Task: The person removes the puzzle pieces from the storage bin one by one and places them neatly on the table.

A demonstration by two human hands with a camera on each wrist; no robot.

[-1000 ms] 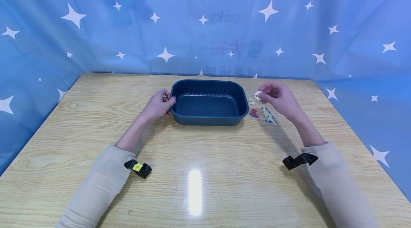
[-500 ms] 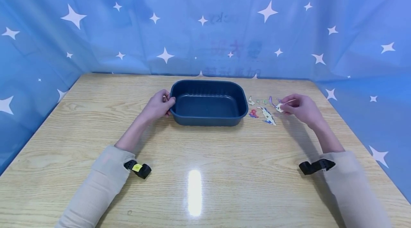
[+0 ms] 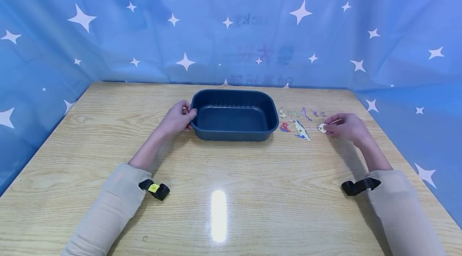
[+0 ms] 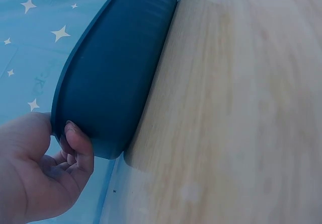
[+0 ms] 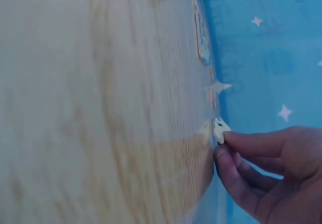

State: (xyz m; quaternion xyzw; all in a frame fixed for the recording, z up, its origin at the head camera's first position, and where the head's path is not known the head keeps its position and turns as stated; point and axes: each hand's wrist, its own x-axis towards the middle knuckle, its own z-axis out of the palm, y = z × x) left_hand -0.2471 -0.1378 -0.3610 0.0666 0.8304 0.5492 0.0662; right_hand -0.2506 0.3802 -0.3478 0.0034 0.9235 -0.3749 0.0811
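On the table stands a dark blue rectangular basin (image 3: 232,131). My left hand (image 3: 177,117) grips its left rim, the thumb over the edge and curled fingers against the outside wall; the left wrist view shows the same grip on the basin (image 4: 110,73). Right of the basin, my right hand (image 3: 344,128) pinches a small flat white cut-out piece (image 3: 322,128) with dark marks between thumb and fingers. In the right wrist view that white piece (image 5: 220,130) is tilted up close to the tabletop; the fingertips hide part of it.
Several flat cut-out pieces lie between basin and right hand: a long white-and-blue one (image 3: 300,129), a red-and-blue one (image 3: 285,127), a cream one (image 3: 282,112), a purple one (image 3: 305,114) and smaller bits. A blue star-patterned curtain (image 3: 231,39) hangs behind the wooden table (image 3: 173,208).
My right hand has moved right and slightly nearer with the white piece, away from the basin, uncovering the small pieces behind it. The left hand and basin have stayed in place.
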